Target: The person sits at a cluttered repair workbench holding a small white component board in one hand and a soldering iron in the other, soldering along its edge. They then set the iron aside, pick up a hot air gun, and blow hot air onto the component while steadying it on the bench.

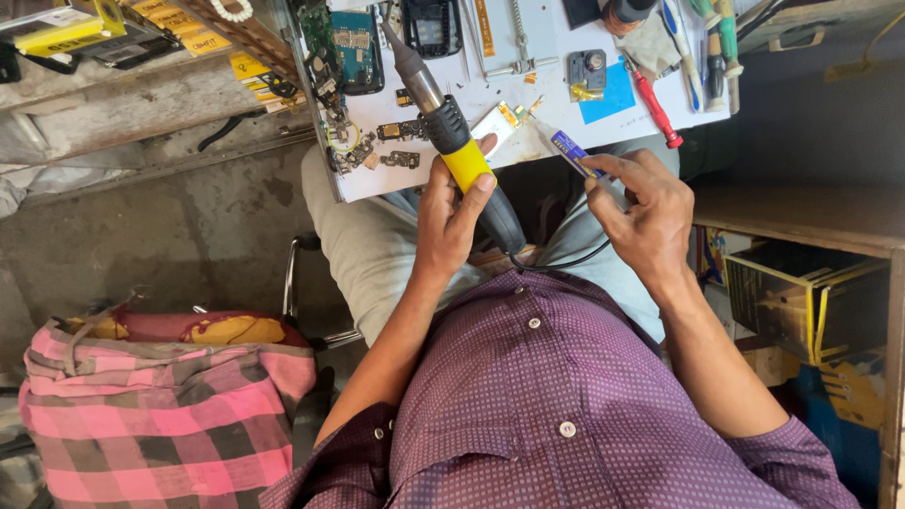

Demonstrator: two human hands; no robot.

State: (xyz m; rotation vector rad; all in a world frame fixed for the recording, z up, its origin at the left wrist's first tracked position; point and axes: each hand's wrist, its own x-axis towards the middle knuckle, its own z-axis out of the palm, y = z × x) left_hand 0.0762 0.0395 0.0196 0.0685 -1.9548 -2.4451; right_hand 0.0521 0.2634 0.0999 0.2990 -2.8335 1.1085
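Observation:
My left hand (451, 209) grips a hot-air tool (443, 118) with a yellow and black handle, its metal nozzle pointing up over the white work board (542, 94). A black cable runs from the handle down past my lap. My right hand (641, 203) pinches a small blue tube (573, 151) whose thin tip points at a small white part with gold contacts (500, 121) near the board's front edge. The nozzle is left of that part. My purple shirt and grey trousers fill the lower middle.
Circuit boards (344, 47) and small phone parts lie on the board's left. A red-handled screwdriver (655, 108), tweezers and other tools lie on the right. A pink checked bag (160, 415) sits on the floor at left. Open cardboard boxes (801, 292) stand under a wooden shelf at right.

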